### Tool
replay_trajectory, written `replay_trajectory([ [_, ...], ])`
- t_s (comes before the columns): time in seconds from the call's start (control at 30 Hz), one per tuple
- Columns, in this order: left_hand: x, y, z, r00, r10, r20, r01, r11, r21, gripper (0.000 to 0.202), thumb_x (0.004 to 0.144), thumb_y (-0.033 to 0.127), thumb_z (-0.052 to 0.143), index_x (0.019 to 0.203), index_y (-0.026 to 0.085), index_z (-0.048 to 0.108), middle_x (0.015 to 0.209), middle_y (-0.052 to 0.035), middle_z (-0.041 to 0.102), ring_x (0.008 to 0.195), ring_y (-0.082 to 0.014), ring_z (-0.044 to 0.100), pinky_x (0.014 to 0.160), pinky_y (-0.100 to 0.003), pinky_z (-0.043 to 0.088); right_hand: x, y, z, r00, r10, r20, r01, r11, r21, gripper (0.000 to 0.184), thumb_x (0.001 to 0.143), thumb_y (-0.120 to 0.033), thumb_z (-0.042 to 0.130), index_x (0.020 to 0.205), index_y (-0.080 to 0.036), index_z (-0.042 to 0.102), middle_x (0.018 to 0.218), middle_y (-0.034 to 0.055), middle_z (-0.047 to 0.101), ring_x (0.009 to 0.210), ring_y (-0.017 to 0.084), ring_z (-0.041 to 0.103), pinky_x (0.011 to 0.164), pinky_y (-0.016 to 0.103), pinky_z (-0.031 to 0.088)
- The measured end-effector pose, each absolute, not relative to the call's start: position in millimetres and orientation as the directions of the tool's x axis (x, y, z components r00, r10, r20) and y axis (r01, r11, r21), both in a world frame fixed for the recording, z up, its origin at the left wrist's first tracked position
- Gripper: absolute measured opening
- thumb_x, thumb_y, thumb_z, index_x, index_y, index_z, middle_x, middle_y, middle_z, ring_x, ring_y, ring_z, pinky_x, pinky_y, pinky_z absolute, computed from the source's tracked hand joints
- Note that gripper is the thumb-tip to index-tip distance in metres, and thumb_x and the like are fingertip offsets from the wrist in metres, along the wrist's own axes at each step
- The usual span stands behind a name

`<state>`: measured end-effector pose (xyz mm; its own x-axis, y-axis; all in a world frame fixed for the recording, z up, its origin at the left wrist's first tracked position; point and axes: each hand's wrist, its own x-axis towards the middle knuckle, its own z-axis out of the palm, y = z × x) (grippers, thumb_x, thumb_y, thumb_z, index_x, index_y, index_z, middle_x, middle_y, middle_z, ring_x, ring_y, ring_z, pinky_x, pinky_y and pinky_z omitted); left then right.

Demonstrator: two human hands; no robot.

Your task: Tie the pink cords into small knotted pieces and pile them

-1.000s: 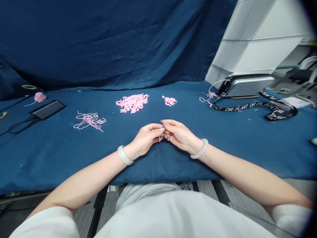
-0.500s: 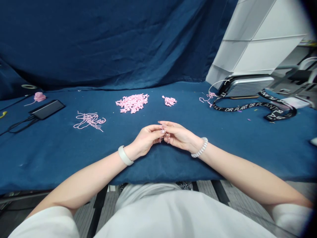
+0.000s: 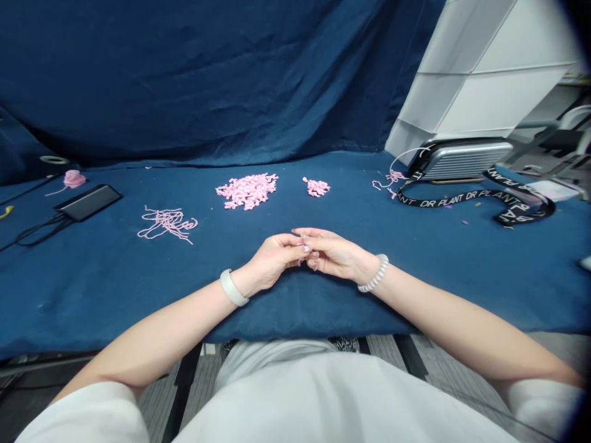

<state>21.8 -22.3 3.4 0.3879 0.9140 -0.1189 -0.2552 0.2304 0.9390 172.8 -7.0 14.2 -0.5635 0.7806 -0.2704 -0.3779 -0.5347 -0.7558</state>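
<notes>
Left hand (image 3: 272,261) and right hand (image 3: 335,253) meet at the fingertips over the navy cloth (image 3: 138,301). Both are curled closed in a pinch on a small piece of pink yarn (image 3: 305,257), mostly hidden by the fingers. White band (image 3: 232,288) on left wrist; pearly beaded bracelet (image 3: 377,274) on right.

Straight ahead on the cloth: large heap of knotted pink yarn pieces (image 3: 247,191), smaller heap (image 3: 316,187) just to its right. Further left, loose pink yarn strands (image 3: 167,224), then a pink yarn tuft (image 3: 74,179) near a black power bank (image 3: 87,202) with a black cable (image 3: 39,232) attached. Far right: black "DR PLANT" lanyard (image 3: 475,197) lying just in front of a ridged silver case (image 3: 466,160).
</notes>
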Motion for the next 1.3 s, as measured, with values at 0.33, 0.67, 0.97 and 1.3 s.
replay_trajectory([
  [0.33, 20.2, -21.7, 5.1, 0.386, 0.914, -0.123, -0.269, 0.239, 0.933, 0.019, 0.064, 0.026, 0.078, 0.07, 0.011, 0.067, 0.069, -0.0042, 0.067, 0.064, -0.011, 0.059, 0.067, -0.026, 0.045, 170.5, -12.5, 14.9, -0.475, 0.831, -0.289, -0.278, -0.453, -0.847, 0.038, 0.072, -0.02, 0.071, 0.105, -0.019, 0.052, 0.062, -0.0035, 0.057, 0.046, 0.006, 0.052, 0.037, 0.014, 0.04],
  [0.67, 18.9, -24.5, 10.4, 0.372, 0.9, -0.227, -0.203, 0.317, 0.926, 0.018, 0.066, 0.026, 0.076, 0.072, 0.014, 0.064, 0.071, 0.0006, 0.06, 0.064, -0.008, 0.055, 0.061, -0.022, 0.043, 189.1, 2.3, 22.3, -0.478, 0.859, 0.184, -0.106, 0.151, -0.983, 0.017, 0.075, -0.033, 0.067, 0.082, -0.018, 0.071, 0.09, 0.0035, 0.066, 0.08, 0.012, 0.059, 0.077, 0.026, 0.048],
  [0.97, 20.4, -26.0, 15.1, 0.414, 0.853, -0.317, -0.071, 0.378, 0.923, 0.018, 0.066, 0.02, 0.074, 0.077, 0.008, 0.065, 0.079, -0.0077, 0.065, 0.066, -0.0106, 0.059, 0.063, -0.024, 0.044, 192.8, 4.6, 21.3, -0.625, 0.771, 0.125, 0.044, 0.194, -0.98, 0.011, 0.072, -0.026, 0.069, 0.072, -0.016, 0.071, 0.098, 0.0046, 0.062, 0.084, 0.014, 0.058, 0.081, 0.029, 0.045],
  [1.3, 19.4, -24.8, 14.8, 0.474, 0.815, -0.332, -0.008, 0.381, 0.924, 0.018, 0.067, 0.024, 0.074, 0.073, 0.009, 0.066, 0.072, -0.0051, 0.063, 0.061, -0.0094, 0.059, 0.06, -0.022, 0.046, 185.3, 1.6, 14.9, -0.593, 0.801, 0.078, 0.095, 0.165, -0.982, 0.018, 0.076, -0.028, 0.062, 0.066, -0.013, 0.059, 0.088, 0.0029, 0.057, 0.071, 0.01, 0.05, 0.069, 0.026, 0.041],
])
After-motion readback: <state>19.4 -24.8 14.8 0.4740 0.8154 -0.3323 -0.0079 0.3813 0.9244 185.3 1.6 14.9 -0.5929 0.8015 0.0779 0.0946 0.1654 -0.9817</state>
